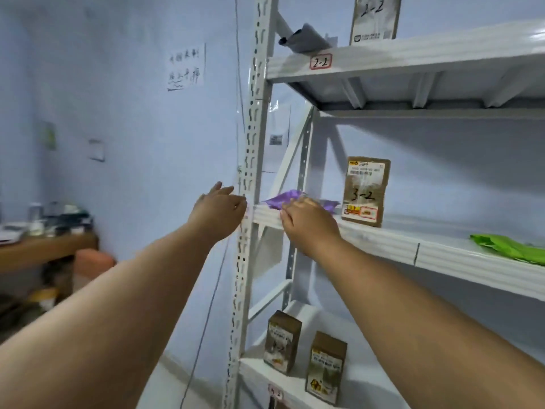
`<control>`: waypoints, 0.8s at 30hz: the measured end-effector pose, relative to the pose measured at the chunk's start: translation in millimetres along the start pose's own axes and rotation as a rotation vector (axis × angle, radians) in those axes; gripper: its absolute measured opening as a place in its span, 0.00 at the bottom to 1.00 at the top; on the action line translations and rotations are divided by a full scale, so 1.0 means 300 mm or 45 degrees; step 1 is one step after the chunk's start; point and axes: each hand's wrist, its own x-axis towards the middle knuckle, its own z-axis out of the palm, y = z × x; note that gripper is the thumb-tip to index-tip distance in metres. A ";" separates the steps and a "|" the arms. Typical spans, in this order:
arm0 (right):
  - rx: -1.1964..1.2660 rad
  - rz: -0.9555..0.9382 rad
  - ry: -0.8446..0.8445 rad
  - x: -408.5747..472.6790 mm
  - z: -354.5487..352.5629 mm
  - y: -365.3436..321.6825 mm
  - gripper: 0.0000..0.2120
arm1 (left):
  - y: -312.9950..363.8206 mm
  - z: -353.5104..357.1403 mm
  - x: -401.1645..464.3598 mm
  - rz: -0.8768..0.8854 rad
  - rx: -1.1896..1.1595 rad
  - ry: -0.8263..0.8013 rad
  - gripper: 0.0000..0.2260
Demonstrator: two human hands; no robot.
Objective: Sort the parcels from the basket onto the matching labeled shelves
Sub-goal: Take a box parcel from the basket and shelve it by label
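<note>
A purple soft parcel [280, 199] lies at the left end of the middle shelf [383, 243]. My right hand [306, 221] reaches over the shelf's front edge, fingers on or just at the purple parcel; whether it grips is hidden. My left hand [219, 212] is stretched out with relaxed fingers beside the white upright post [250, 172], holding nothing. A brown box marked 3-2 [365, 191] stands upright to the right of the purple parcel.
A green bag [510, 247] lies further right on the middle shelf. The top shelf, labeled 2-2 [321, 61], carries a grey parcel [306, 38] and a box marked 2-2 [375, 19]. Two brown boxes [306, 357] stand on the lower shelf. A cluttered desk [44, 246] is at left.
</note>
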 end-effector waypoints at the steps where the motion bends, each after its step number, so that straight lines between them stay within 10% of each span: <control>1: 0.018 -0.040 -0.057 0.008 0.029 -0.053 0.23 | -0.079 -0.024 -0.050 -0.076 0.043 -0.020 0.19; 14: 0.221 -0.621 -0.397 0.109 0.352 -0.910 0.25 | -0.795 -0.385 -0.698 -0.965 0.166 -0.127 0.20; 24: 0.433 -0.662 -0.673 -0.009 0.907 -1.218 0.26 | -1.219 -0.072 -0.960 -1.387 -0.039 -0.212 0.20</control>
